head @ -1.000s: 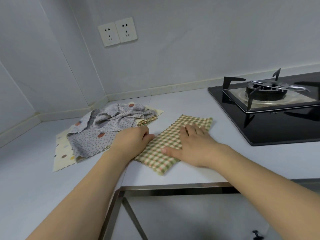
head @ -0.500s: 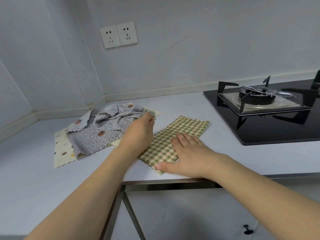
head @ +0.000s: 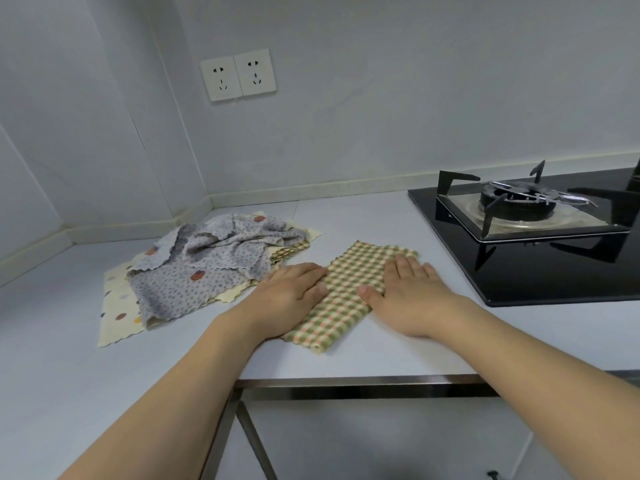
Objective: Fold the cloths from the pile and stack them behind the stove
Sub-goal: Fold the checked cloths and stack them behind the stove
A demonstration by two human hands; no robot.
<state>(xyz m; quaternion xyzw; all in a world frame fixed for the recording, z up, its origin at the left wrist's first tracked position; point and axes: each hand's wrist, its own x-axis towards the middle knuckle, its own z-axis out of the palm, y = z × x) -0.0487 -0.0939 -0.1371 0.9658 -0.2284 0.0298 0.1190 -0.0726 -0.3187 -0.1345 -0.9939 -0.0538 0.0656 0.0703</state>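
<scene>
Far left: pile (head: 207, 268) of rumpled cloths, lower layers mostly hidden. Left hand (head: 287, 296) and right hand (head: 408, 299), fingers flat and spread, gripping nothing, pressed on folded checked cloth (head: 349, 292) near counter (head: 346, 216) edge. Right: stove (head: 540, 230), cut off by frame.

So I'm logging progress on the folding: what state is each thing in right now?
checked cloth: folded, flat on counter
left hand: flat, pressing its left edge
right hand: flat, pressing its right side
grey dotted cloth: crumpled atop pile
cream spotted cloth: spread underneath
stove burner: unlit
</scene>
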